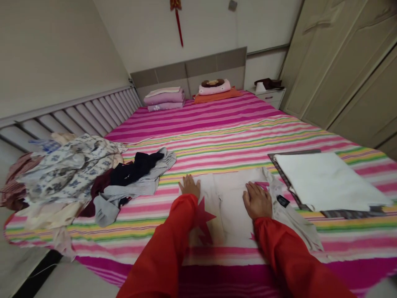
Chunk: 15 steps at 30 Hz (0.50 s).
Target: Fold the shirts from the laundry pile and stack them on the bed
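Observation:
A white shirt point(231, 207) with pink-red stars lies spread on the striped bed in front of me. My left hand point(190, 187) rests flat on its upper left edge, fingers spread. On the right part of the shirt, below the collar side, my right hand point(257, 200) presses down with its fingers stretched out. A dark label point(283, 201) shows on the greyish fabric just right of that hand. One sleeve of the shirt trails toward the lower right. Red sleeves cover both my forearms and hide part of the cloth.
A heap of loose clothes point(74, 169) lies at the left by the bed rail point(77, 111). Grey and dark garments point(136, 174) sit nearer me. Folded white cloth point(328, 180) lies at the right. Folded bedding point(164, 98) and a pillow stack point(214, 87) stand by the headboard.

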Motion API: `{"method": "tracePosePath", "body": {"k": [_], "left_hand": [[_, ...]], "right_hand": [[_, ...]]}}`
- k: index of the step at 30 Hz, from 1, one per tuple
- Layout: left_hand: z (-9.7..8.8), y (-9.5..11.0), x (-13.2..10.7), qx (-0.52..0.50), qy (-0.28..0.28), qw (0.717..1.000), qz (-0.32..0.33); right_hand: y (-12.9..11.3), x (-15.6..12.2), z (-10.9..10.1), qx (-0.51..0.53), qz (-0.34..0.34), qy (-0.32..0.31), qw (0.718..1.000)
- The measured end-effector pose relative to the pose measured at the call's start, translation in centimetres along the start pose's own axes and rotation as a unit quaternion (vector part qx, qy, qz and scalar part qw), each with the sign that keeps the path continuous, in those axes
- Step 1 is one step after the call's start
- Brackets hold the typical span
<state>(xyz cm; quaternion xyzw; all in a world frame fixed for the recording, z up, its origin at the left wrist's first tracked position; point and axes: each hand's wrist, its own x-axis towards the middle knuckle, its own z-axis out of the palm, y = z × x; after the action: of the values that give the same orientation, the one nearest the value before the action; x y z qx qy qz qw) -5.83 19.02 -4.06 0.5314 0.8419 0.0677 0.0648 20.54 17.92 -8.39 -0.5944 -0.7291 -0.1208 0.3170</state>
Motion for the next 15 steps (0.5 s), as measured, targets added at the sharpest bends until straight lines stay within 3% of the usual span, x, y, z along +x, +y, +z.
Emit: {"method": "tracePosePath", "body": {"k": [5, 8, 11, 15], "left_hand": [[2.2, 5.3, -3.9, -0.058, 0.036, 0.991, 0.119], [2.9, 6.8, -6.1, -0.076, 0.051, 0.979, 0.183], [3.2, 5.6, -7.5, -0.073, 0.052, 0.966, 0.242], [4.5, 1.0, -9.7, -0.03, 0.052, 0.945, 0.32]], "right_hand": [[0.0, 0.0, 0.0, 0.005, -0.002, 0.007, 1.0], [0.1, 0.0, 0.1, 0.003, -0.005, 0.005, 1.0], [0.2, 0.0, 0.1, 0.007, -0.003, -0.002, 1.0], [0.3, -0.1, 0.3, 0.02, 0.001, -0.002, 1.0]]}}
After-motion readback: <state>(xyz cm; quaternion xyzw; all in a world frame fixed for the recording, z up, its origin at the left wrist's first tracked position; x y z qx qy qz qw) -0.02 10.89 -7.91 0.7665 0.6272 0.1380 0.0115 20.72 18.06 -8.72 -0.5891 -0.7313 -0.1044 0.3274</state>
